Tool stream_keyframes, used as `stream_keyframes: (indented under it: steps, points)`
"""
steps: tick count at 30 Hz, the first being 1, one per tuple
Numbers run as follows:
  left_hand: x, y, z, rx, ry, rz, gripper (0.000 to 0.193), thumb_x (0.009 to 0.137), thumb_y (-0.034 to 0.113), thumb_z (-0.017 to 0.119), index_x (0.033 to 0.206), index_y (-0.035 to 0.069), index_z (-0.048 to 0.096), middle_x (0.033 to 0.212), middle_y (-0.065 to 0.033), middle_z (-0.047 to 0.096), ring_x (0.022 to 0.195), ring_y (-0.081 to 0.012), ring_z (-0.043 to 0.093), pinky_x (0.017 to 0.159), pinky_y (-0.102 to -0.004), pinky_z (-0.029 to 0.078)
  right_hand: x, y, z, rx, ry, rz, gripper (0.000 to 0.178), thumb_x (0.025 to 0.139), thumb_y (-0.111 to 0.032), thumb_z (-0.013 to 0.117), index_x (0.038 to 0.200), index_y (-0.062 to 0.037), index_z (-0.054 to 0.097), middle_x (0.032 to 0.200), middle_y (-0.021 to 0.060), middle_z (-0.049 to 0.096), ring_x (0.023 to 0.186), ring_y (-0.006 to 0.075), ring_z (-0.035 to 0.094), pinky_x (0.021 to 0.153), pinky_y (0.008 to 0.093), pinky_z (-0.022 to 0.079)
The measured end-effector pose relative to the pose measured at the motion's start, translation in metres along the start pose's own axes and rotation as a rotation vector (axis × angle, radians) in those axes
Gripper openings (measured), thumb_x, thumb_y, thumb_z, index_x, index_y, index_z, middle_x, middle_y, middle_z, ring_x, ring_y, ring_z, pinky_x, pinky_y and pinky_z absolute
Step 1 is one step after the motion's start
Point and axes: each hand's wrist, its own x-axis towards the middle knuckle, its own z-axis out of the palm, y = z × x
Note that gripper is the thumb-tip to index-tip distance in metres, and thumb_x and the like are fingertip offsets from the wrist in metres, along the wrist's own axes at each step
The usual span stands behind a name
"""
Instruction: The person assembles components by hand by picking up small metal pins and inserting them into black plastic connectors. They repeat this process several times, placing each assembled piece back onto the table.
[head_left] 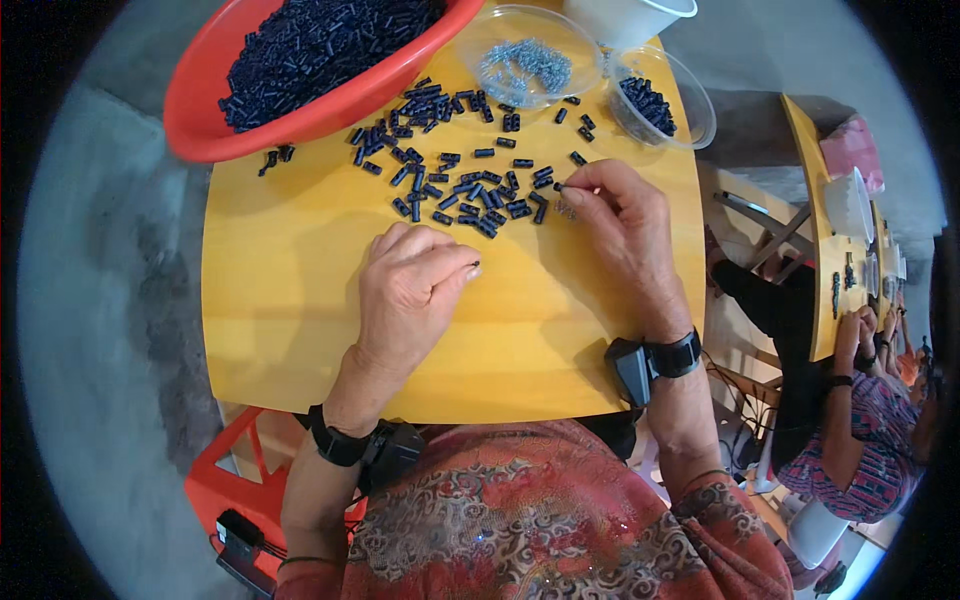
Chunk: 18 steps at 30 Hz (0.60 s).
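Note:
Over the middle of the yellow table (pixel 300 340), my left hand (pixel 408 285) is closed in a pinch. A tiny dark bit shows at its fingertips, too small to name. Farther right, my right hand (pixel 630 220) pinches a small black cylindrical piece (pixel 559 187) between thumb and forefinger. Just under that thumb lie a few tiny silvery metal parts (pixel 565 210). Many loose black cylindrical pieces (pixel 467 190) are spread beyond my hands, near the right fingertips.
A red basin (pixel 190 140) heaped with black pieces stands far left. Behind the pile are a clear bowl (pixel 470 62) of silvery parts, a clear tub (pixel 700 125) of black pieces and a white container (pixel 625 20). Another person (pixel 850 440) sits at a table on the right.

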Motion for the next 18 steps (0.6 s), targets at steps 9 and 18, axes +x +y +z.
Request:
stream_keyframes:
  steps: [9, 18]
  points:
    - [0.002, -0.001, 0.001, 0.14, 0.043, 0.053, 0.016, 0.069, 0.0, 0.074, 0.084, 0.005, 0.071, 0.079, -0.0061, 0.064, 0.078, -0.0235, 0.06, 0.068, -0.0333, 0.047, -0.019, -0.014, 0.014, 0.212, -0.299, -0.06, 0.008, 0.083, -0.004, 0.067, 0.09, -0.002, 0.064, 0.077, 0.0072, 0.064, 0.069, 0.0145, 0.061, 0.063, 0.0275, 0.049]
    - [0.003, 0.016, 0.003, -0.069, 0.023, 0.014, 0.026, 0.067, 0.004, 0.075, 0.093, 0.007, 0.069, 0.09, -0.0054, 0.064, 0.085, -0.0243, 0.059, 0.077, -0.037, 0.046, -0.023, -0.017, 0.019, 0.424, -0.393, 0.207, 0.008, 0.085, -0.002, 0.066, 0.093, -0.0017, 0.063, 0.075, -0.0011, 0.061, 0.069, 0.0037, 0.053, 0.061, 0.0223, 0.046]
